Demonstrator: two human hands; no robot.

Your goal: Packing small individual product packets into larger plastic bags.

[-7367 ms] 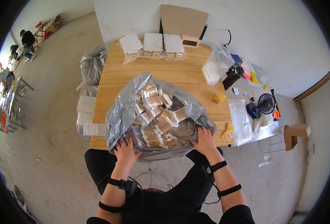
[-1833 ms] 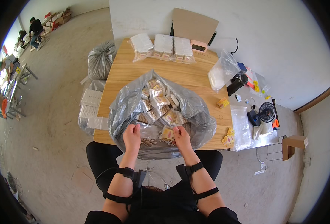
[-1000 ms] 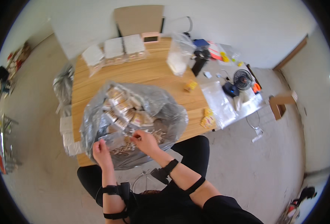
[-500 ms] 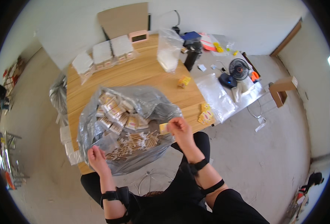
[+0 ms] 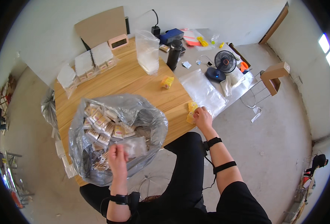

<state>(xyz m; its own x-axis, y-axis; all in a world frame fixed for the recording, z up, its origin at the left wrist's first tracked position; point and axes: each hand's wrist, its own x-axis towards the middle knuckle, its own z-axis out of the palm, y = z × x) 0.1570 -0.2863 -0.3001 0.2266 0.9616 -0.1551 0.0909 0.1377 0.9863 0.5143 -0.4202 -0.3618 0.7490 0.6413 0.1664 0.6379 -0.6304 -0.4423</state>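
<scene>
A grey plastic bag (image 5: pixel 150 100) lies wide open at the near edge of the wooden table, holding packs of cotton swabs (image 5: pixel 100 120) and loose cotton swabs (image 5: pixel 102 161). Over it, my left hand (image 5: pixel 118 156) is closed in a pinch on a small clear plastic bag (image 5: pixel 135 146), which covers part of the loose swabs. My right hand (image 5: pixel 202 118) reaches to the table's right edge, its bent fingers pinching at the yellow cards (image 5: pixel 191 112) there. The fingertips partly hide which card they grip.
Another yellow stack (image 5: pixel 167 82) sits farther back on the wooden table (image 5: pixel 131 82). White-topped packs (image 5: pixel 84 63) and a standing clear bag (image 5: pixel 148 56) line its back. On the side table are clear bags (image 5: pixel 204 89), a black bottle (image 5: pixel 174 54) and a fan (image 5: pixel 225 62).
My right hand has moved right, from over the grey bag's edge to the yellow cards. My left hand has moved right across the grey bag with the small clear bag. The view has shifted.
</scene>
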